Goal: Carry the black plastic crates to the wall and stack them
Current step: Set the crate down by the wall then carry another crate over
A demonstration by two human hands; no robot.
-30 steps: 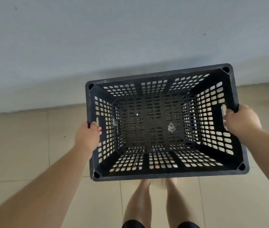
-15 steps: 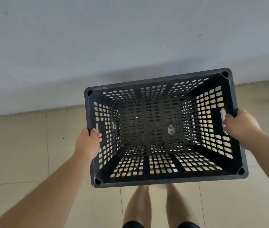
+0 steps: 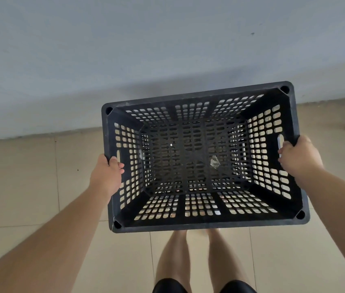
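Little has shifted — the black perforated plastic crate (image 3: 199, 226) still hangs over the tiled floor (image 3: 19, 187) near the grey wall (image 3: 125, 49). The left hand (image 3: 106, 176) and right hand (image 3: 300, 159) keep their fingers (image 3: 283, 153) curled round its side handles — setting down looks next.

The person wears black shorts (image 3: 168, 286); forearms (image 3: 47, 240) and legs (image 3: 173, 256) are bare.

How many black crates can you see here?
1: the black crate, held between the left hand and right hand, near the wall. Others may lie outside view.
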